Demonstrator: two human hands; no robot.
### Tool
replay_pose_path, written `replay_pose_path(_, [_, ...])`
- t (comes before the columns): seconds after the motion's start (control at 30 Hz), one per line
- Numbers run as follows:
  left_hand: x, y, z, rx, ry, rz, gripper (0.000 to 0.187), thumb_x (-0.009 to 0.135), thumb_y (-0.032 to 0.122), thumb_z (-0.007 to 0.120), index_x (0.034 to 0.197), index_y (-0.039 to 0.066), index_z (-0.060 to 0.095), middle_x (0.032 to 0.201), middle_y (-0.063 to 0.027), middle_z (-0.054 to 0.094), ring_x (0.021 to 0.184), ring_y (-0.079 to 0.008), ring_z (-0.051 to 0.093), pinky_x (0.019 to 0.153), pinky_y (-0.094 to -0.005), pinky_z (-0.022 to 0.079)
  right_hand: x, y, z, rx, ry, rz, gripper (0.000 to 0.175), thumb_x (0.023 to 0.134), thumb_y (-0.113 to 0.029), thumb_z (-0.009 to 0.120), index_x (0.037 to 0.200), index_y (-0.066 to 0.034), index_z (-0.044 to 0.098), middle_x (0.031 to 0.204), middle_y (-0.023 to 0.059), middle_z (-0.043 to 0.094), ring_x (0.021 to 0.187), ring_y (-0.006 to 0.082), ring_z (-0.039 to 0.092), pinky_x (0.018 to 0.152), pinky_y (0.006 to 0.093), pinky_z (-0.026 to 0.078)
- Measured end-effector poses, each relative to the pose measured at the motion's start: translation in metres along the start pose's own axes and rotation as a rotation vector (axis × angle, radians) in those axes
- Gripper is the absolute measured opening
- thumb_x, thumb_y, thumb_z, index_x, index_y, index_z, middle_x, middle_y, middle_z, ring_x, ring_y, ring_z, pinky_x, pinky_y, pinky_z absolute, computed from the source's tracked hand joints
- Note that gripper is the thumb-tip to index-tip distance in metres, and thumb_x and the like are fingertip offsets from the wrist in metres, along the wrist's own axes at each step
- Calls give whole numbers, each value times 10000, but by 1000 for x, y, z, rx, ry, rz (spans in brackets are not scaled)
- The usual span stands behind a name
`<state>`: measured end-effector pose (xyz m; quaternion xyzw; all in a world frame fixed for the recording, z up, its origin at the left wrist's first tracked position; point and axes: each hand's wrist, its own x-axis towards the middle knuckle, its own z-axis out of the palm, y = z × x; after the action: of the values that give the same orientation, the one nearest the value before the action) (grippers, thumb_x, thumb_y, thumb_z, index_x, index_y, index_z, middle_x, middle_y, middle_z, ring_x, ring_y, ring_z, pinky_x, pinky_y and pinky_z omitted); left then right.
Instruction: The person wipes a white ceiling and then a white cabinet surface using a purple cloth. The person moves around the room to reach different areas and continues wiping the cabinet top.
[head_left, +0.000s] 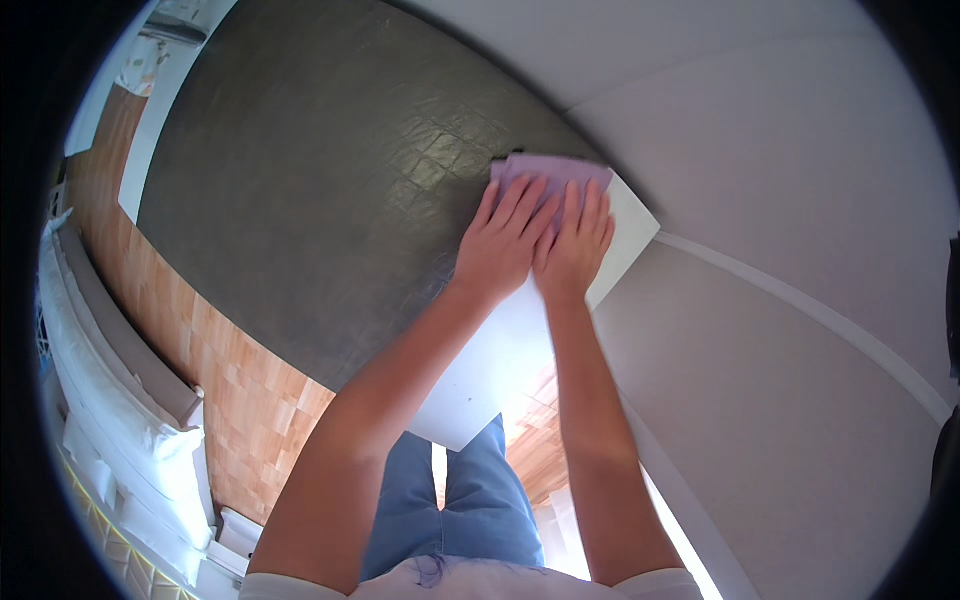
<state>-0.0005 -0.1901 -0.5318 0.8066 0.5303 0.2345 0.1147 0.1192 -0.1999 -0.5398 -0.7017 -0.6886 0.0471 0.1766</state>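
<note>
A folded purple cloth (559, 166) lies near the right end of a large dark grey sheet-like covering (285, 187), close to the wall. My left hand (496, 247) presses flat on the cloth's left half, fingers slightly spread. Beside it, almost touching, my right hand (571, 255) rests on the right half. Most of the cloth is hidden beneath both hands. A thin dark edge shows behind the cloth; what it belongs to I cannot tell. The covering looks creased and glossy near the cloth. Bare white tabletop (484, 367) shows below my wrists and at the right corner.
Pale walls (712, 135) meet at the table's right corner, with a light strip (817, 300) running along one. Wood-look flooring (240, 360) shows at the left. A bed with white bedding (127, 427) stands beyond it. My legs in blue jeans (450, 495) are close to the table's front corner.
</note>
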Motion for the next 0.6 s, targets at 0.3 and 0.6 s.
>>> replay_pose_path(0.3, [-44,-11,-21,-34,3,-85,375,868,211,573,1234,129,590,1323,-93,510,1274,-269,436,1094,-490,293,-30,-30,4,80,-44,-80,566,831,-196,553,1380,-94,459,1485,174,334,1367,429,278,1100,566,214])
replay_pose_path(0.6, [-235,7,-83,61,-197,-255,461,776,220,642,1223,126,583,1272,-94,492,1195,-315,458,1023,-571,308,-188,-88,-16,203,-361,-294,608,830,-347,585,1396,-159,465,1507,130,309,1383,400,275,1100,592,232])
